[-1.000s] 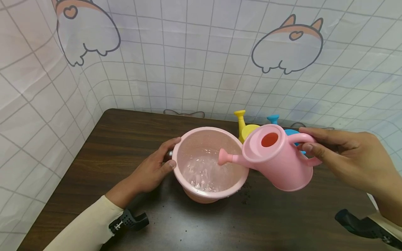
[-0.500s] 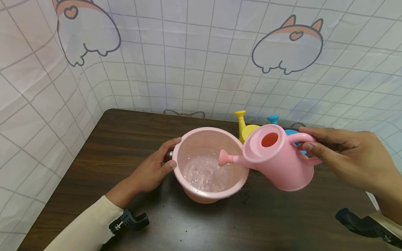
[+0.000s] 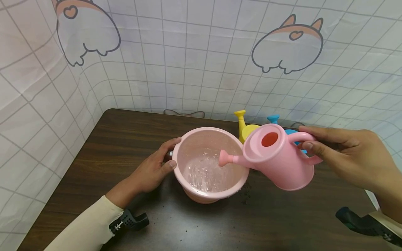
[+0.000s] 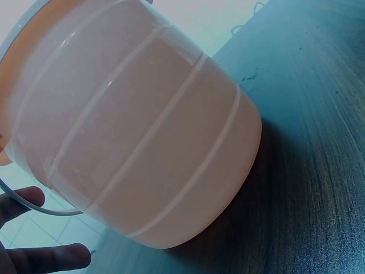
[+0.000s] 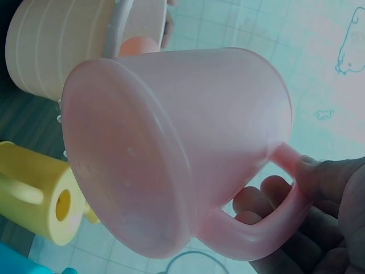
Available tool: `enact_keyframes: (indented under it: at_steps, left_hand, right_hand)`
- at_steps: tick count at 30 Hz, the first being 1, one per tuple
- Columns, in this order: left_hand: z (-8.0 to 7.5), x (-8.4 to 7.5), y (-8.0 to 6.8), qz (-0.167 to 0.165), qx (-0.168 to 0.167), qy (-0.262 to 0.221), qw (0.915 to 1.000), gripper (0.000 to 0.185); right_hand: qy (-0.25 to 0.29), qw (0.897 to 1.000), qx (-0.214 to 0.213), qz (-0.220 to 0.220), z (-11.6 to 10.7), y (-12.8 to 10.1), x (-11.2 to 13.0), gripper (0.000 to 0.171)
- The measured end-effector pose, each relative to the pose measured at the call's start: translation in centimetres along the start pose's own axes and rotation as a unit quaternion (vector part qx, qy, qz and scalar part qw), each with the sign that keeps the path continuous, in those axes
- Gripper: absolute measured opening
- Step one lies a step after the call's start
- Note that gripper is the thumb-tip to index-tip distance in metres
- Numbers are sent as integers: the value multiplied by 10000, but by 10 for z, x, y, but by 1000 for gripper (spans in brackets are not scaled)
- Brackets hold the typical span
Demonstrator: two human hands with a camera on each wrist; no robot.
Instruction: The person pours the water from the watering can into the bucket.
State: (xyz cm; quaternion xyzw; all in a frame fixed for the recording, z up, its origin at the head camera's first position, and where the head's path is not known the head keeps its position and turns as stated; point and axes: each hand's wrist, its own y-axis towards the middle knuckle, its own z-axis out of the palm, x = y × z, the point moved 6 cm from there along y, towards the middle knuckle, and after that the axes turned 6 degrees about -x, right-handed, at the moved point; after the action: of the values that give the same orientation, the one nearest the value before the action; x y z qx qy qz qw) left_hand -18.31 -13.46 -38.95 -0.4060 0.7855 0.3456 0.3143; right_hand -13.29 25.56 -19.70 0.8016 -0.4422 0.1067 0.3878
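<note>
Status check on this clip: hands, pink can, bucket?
Right hand holds pink watering can tilted, spout over pink bucket. Left hand steadies bucket rim. Nothing obstructing.

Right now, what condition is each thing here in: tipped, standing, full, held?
Pink watering can: tipped, spout over the bucket, held by its handle.
Pink bucket: standing on the table, some water inside.
Yellow watering can: standing behind, untouched.
Blue watering can: mostly hidden behind the pink one.
Left hand: resting against the bucket's side.
Right hand: gripping the pink can's handle.

A makeshift recording booth: cartoon-print curtain enclosing a wooden table
</note>
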Motion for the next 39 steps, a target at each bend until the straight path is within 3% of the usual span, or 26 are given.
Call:
enact_keyframes:
  at_steps: [10,17,29,39]
  left_hand:
    - [0,-1,-1,3,5,20,10000,61]
    - [0,-1,-1,-21,-4,42,10000,60]
    - [-1,-3,0,22,-19,29,10000,60]
    - [0,-1,0,33,-20,26,10000,60]
  right_hand:
    - [-35,9995,65,295,-1,0,-1,44]
    - [-108,9998,83,161,-1,1,0,47]
    - [-359,9987,114,354,-3,1,-1,47]
    - [-146,9954,124,940,-5,1,-7,44]
